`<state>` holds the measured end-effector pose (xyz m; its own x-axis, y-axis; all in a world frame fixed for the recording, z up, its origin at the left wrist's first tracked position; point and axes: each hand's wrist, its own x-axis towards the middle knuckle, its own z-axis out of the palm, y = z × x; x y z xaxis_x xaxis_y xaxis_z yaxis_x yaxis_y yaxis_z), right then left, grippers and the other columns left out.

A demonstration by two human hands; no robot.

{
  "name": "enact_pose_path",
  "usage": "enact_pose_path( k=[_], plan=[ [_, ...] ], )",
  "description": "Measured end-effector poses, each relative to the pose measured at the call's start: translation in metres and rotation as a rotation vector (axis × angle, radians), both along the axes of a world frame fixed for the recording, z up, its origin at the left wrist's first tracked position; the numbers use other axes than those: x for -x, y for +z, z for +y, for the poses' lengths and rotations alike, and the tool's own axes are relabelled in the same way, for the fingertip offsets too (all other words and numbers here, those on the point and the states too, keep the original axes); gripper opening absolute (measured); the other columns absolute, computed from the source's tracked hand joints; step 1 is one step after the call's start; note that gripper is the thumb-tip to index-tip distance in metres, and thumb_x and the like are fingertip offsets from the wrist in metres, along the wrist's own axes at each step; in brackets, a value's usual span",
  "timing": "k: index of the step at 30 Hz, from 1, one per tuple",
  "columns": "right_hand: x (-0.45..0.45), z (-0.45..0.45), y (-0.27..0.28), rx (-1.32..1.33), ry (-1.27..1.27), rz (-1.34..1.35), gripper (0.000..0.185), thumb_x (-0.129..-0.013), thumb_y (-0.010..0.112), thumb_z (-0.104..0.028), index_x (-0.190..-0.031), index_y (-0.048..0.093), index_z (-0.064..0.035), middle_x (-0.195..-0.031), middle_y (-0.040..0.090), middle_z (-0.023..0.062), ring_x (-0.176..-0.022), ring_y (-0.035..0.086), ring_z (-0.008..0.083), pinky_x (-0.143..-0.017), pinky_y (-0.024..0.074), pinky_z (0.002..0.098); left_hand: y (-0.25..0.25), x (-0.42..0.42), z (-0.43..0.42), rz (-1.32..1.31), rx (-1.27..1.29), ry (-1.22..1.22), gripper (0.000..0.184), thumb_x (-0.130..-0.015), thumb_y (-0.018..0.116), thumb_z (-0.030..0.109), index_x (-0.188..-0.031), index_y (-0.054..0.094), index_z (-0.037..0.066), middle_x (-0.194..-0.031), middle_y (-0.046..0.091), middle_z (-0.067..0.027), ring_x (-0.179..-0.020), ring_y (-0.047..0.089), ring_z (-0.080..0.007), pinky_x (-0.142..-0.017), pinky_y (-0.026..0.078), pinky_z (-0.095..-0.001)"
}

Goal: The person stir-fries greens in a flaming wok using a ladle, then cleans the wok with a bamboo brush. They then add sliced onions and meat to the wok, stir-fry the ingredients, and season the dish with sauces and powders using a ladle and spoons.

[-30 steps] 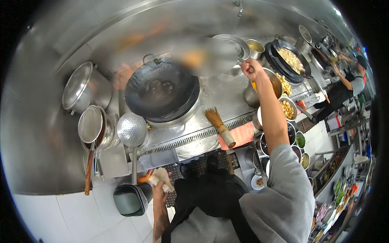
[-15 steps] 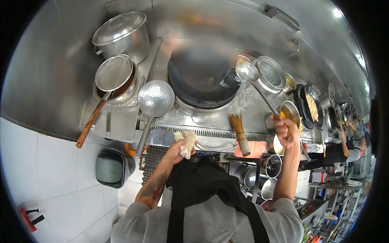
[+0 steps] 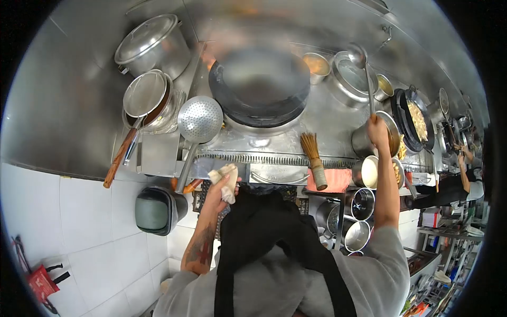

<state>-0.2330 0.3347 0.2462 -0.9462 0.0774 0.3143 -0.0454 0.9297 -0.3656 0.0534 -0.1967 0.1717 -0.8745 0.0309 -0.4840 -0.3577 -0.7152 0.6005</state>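
Note:
A long-handled ladle (image 3: pixel 358 55) is gripped near the end of its handle by my right hand (image 3: pixel 377 132). Its bowl is over the wide metal bowl (image 3: pixel 348 79) at the back right. In my left hand (image 3: pixel 214 198) is a folded pale cloth (image 3: pixel 226 182), held at the stove's front edge. The dark wok (image 3: pixel 259 90) sits on the burner, its inside blurred by steam or haze. Beside it lies a perforated skimmer (image 3: pixel 200 119), left of the wok. A bamboo brush (image 3: pixel 314 161) leans at the front edge, near an orange-pink cloth (image 3: pixel 335 180).
At left stand a lidded pot (image 3: pixel 156 45) and a fine strainer (image 3: pixel 145 94) resting on a container. A second wok with food (image 3: pixel 417 121) is to the right. Metal pots (image 3: pixel 356 235) fill the shelf below. Further right a co-worker's arm (image 3: pixel 463 174) shows.
My right hand and the ladle have moved away from the wok, up and to the right. My left hand with the cloth has shifted left. The view has tilted slightly.

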Motion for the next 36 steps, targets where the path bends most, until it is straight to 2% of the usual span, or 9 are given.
enact_pose_path(
  k=[4,6,10,16,22,25,27,30,36],
  plan=[
    [0.119,0.079,-0.11,-0.332,-0.233,0.041,0.028,-0.081,0.06,-0.02,-0.092,0.061,0.0054,-0.078,0.065,0.0231,-0.065,0.065,0.0365,-0.057,0.048,0.0439,0.015,-0.041,0.023,-0.064,0.162,0.146,0.045,-0.09,0.064,0.019,-0.13,0.049,0.002,-0.097,0.066,-0.0163,-0.07,0.064,-0.0198,-0.058,0.053,-0.0305],
    [0.117,0.046,-0.046,0.082,-0.151,-0.41,0.028,-0.082,0.058,-0.018,-0.094,0.065,0.006,-0.087,0.068,0.0278,-0.086,0.069,0.0385,-0.069,0.0551,0.0459,0.006,-0.069,0.019,-0.174,0.288,0.049,0.043,-0.089,0.066,0.017,-0.125,0.053,-0.002,-0.091,0.067,-0.0127,-0.072,0.066,-0.0203,-0.062,0.055,-0.0304],
    [0.177,0.067,-0.016,1.934,-0.107,-0.529,0.014,-0.089,0.045,-0.001,-0.081,0.055,0.0044,-0.06,0.044,0.0037,-0.049,0.048,0.0119,-0.043,0.0469,0.0244,-0.038,-0.093,0.019,-0.137,0.691,-0.005,0.04,-0.083,0.074,0.026,-0.109,0.064,-0.003,-0.097,0.07,-0.0123,-0.082,0.069,-0.0195,-0.073,0.054,-0.0326],
    [0.121,0.034,0.055,2.281,0.103,-0.705,0.043,-0.09,0.04,0.007,-0.128,0.024,0.0196,-0.078,0.049,0.0107,-0.056,0.051,0.016,-0.049,0.0496,0.0232,-0.079,-0.002,-0.01,0.239,1.702,-0.433,0.06,-0.071,0.074,0.049,-0.117,0.067,0.011,-0.149,0.033,-0.0264,-0.137,0.032,-0.0416,-0.113,0.029,-0.043],
    [0.0,-0.061,0.131,2.22,0.168,-0.728,0.039,-0.096,0.044,-0.001,-0.124,0.028,0.019,-0.083,0.049,0.0124,-0.056,0.05,0.0157,-0.046,0.0473,0.0228,-0.159,0.01,-0.083,-0.1,1.729,-0.465,0.054,-0.071,0.072,0.05,-0.11,0.071,0.013,-0.134,0.051,-0.0259,-0.144,0.015,-0.0402,-0.113,0.018,-0.0599],
    [-0.045,-0.093,0.139,2.346,0.261,-0.976,0.036,-0.098,0.039,-0.004,-0.123,0.028,0.0198,-0.083,0.047,0.0102,-0.057,0.048,0.0143,-0.044,0.0446,0.0231,-0.182,-0.027,-0.108,-0.14,1.116,-0.275,0.051,-0.069,0.073,0.049,-0.111,0.072,0.02,-0.156,0.014,-0.025,-0.145,0.004,-0.0448,-0.109,0.016,-0.0687],
    [-0.077,-0.118,0.144,2.378,0.277,-1.047,0.035,-0.1,0.037,-0.007,-0.122,0.03,0.0196,-0.082,0.046,0.0091,-0.056,0.047,0.0138,-0.045,0.0447,0.0234,-0.112,-0.061,-0.091,-0.127,1.777,-0.24,0.047,-0.069,0.073,0.044,-0.108,0.073,0.018,-0.156,0.014,-0.0244,-0.146,0.004,-0.0424,-0.109,0.014,-0.0688],
    [-0.126,-0.163,0.147,2.375,0.213,-1.087,0.032,-0.099,0.037,-0.008,-0.118,0.036,0.0178,-0.082,0.047,0.0067,-0.055,0.047,0.0109,-0.045,0.0436,0.0216,-0.127,-0.04,-0.095,0.264,1.758,-0.355,0.045,-0.068,0.073,0.042,-0.107,0.073,0.018,-0.156,0.016,-0.0245,-0.146,0.004,-0.0413,-0.108,0.011,-0.0707],
    [-0.183,-0.198,0.123,1.198,0.06,-0.927,0.027,-0.091,0.055,-0.015,-0.114,0.051,-0.0023,-0.072,0.049,-0.0013,-0.046,0.041,0.0049,-0.037,0.0355,0.0185,-0.23,-0.076,-0.168,-0.227,1.842,-0.198,0.062,-0.07,0.071,0.052,-0.111,0.068,0.005,-0.114,0.063,-0.0247,-0.117,0.049,-0.0412,-0.105,0.027,-0.055]
  ],
)
